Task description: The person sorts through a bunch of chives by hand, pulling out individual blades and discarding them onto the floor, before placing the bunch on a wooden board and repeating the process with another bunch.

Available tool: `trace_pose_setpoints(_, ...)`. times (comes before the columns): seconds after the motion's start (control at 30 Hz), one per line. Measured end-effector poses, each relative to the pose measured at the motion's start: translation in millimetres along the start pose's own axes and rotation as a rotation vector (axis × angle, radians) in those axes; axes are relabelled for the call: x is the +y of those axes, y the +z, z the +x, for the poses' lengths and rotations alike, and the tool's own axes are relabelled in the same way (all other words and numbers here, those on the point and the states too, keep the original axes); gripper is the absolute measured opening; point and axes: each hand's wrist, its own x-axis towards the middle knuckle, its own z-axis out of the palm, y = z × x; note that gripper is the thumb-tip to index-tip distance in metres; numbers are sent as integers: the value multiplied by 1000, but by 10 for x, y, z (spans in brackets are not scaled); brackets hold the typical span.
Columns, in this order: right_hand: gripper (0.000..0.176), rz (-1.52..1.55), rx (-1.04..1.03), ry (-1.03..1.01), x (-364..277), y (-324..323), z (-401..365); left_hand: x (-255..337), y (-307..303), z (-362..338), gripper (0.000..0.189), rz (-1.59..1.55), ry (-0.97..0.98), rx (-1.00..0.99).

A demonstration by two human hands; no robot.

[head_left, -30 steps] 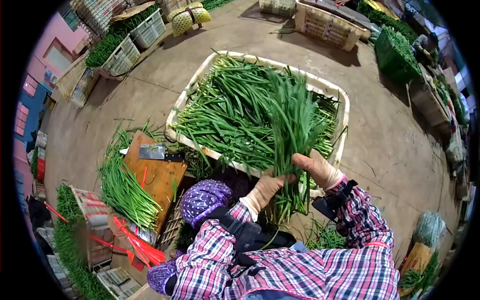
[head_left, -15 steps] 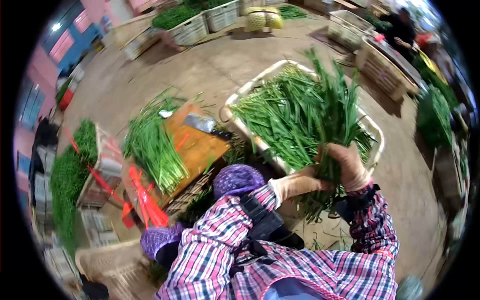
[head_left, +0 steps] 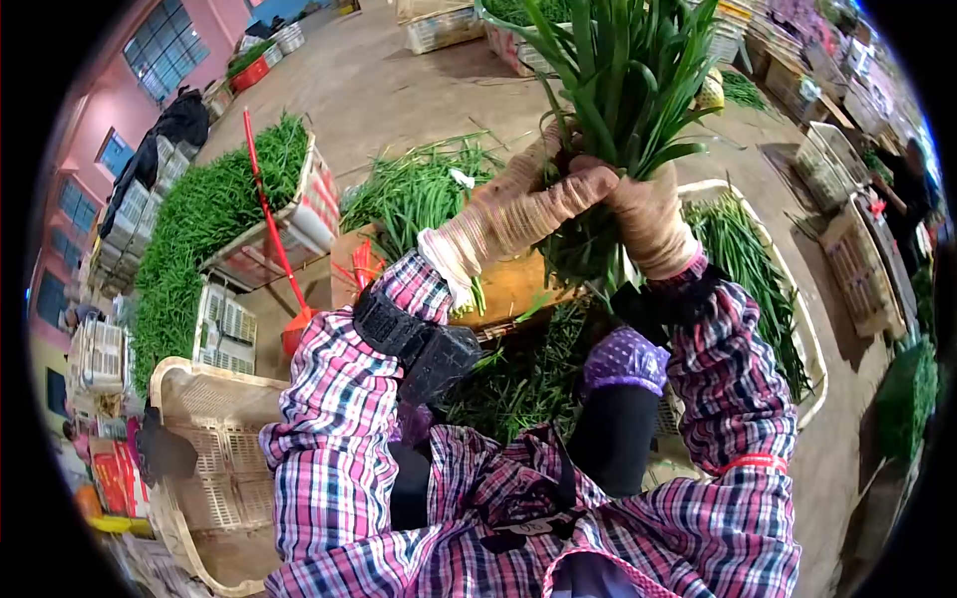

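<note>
A thick bunch of long flat green leaves, like garlic chives [head_left: 628, 80], is held up in front of me with its leaf tips upward. My left hand [head_left: 518, 214], in a tan knit glove, is wrapped round it from the left. My right hand [head_left: 648, 214], gloved the same way, grips it from the right, close to the left hand. Below and behind the hands is a wooden board [head_left: 523, 289], partly covered. A pile of cut chives [head_left: 409, 194] lies on its left part. Right of my hands stands a white crate [head_left: 819, 374] holding more chives [head_left: 733, 244].
Loose leaves [head_left: 528, 374] lie between my knees. At left are a crate heaped with greens [head_left: 214, 199], a red stick [head_left: 264, 199] and a tan plastic basket [head_left: 214, 399]. A person in dark clothing [head_left: 907, 184] is at the far right beside crates.
Both hands have moved up and left with the bunch, from beside the white crate to above the board. My view has turned left. The knife seen earlier on the board no longer shows.
</note>
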Motion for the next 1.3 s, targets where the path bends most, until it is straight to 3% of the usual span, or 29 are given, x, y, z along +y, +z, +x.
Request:
trace_pose_setpoints(0.1, 50, 39, -54, 30, 466, 147, 208, -503, -362, 89, 59, -221, 42, 80)
trace_pose_setpoints(0.13, 54, 44, -45, 37, 471, 146, 149, -348, -317, 38, 61, -4, -43, 31)
trace_pose_setpoints(0.2, 56, 10, -58, 175, 837, 97, 224, -377, -341, -12, 65, -445, -284, 179)
trace_pose_setpoints(0.23, 56, 47, -75, 242, 967, 82, 222, -604, -486, -7, 65, -1017, -255, 18)
trace_pose_setpoints(0.27, 56, 85, -89, 314, 1121, 65, 217, -876, -548, -31, 65, -1031, -272, 24)
trace_pose_setpoints(0.33, 65, 139, -108, 324, 1421, 27, 227, -1056, -507, -66, 45, 105, -75, 187)
trace_pose_setpoints(0.37, 68, 76, -173, 413, 1440, -50, 173, -1128, -559, -59, 49, 298, -281, 126)
trace_pose_setpoints(0.4, 71, 17, -239, 504, 1494, -72, 215, -1331, -624, -79, 48, 105, -278, 24)
trace_pose_setpoints(0.43, 72, 80, -247, 397, 1790, -90, 188, -1490, -651, -88, 52, 417, -209, 21)
trace_pose_setpoints(0.47, 72, 35, -244, 461, 1988, -217, 98, -1646, -672, -108, 55, 727, -131, 16)
trace_pose_setpoints(0.5, 71, 43, -229, 440, 1902, -195, 124, -1740, -702, -98, 63, 428, -309, 2)
trace_pose_setpoints(0.53, 69, 52, -212, 423, 1806, -159, 147, -1987, -762, -94, 69, 411, -282, -55)
trace_pose_setpoints(0.6, 55, -96, -255, 480, 1767, -191, 195, -1748, -761, -3, 71, 786, 33, -52)
trace_pose_setpoints(0.63, 53, 5, -240, 426, 1875, -209, 187, -1605, -751, 65, 69, 263, -234, 46)
trace_pose_setpoints(0.67, 51, 106, -224, 369, 1977, -230, 190, -1673, -813, 121, 65, 279, -252, -9)
trace_pose_setpoints(0.7, 52, 161, -262, 478, 1950, -246, 233, -1708, -872, 178, 65, 268, -266, -11)
trace_pose_setpoints(0.77, 52, 236, -264, 495, 1951, -153, 254, -1734, -959, 254, 58, -178, -537, -163)
trace_pose_setpoints(0.8, 52, 279, -288, 420, 1916, -109, 266, -1710, -941, 246, 53, -238, -354, -98)
trace_pose_setpoints(0.83, 55, 15, -260, 545, 1817, -112, 254, -1657, -904, 212, 54, -209, -350, -100)
trace_pose_setpoints(0.87, 62, 85, -312, 718, 1670, -55, 312, -1554, -875, 198, 54, -178, -344, -101)
trace_pose_setpoints(0.93, 62, 210, -237, 624, 1758, 45, 159, -1386, -843, 104, 41, -50, -264, -191)
trace_pose_setpoints(0.97, 60, 288, -323, 595, 1750, 100, 103, -1329, -851, -33, 41, -33, -265, -196)
trace_pose_setpoints(1.0, 56, 101, -534, 518, 1806, 128, 11, -1266, -862, -232, 38, 45, -313, -158)
trace_pose_setpoints(1.07, 57, 315, -531, 483, 1732, 83, -155, -1183, -584, -440, 32, 147, -528, 12)
trace_pose_setpoints(1.1, 63, 288, -590, 442, 1767, 118, -260, -1123, -455, -540, 33, 7, -564, 124)
trace_pose_setpoints(1.13, 74, -99, -694, 491, 1769, 87, -355, -1045, -351, -657, 33, -131, -599, 234)
trace_pose_setpoints(1.2, 81, -433, -548, 187, 1668, 191, -603, -1013, -342, -1038, 40, -324, -498, 483)
trace_pose_setpoints(1.27, 84, -239, -331, 341, 1592, 242, -822, -849, -380, -1339, 34, -548, -475, 695)
trace_pose_setpoints(1.3, 84, -164, -250, 345, 1796, -163, -858, -1144, -220, -1287, 31, -597, -386, 791)
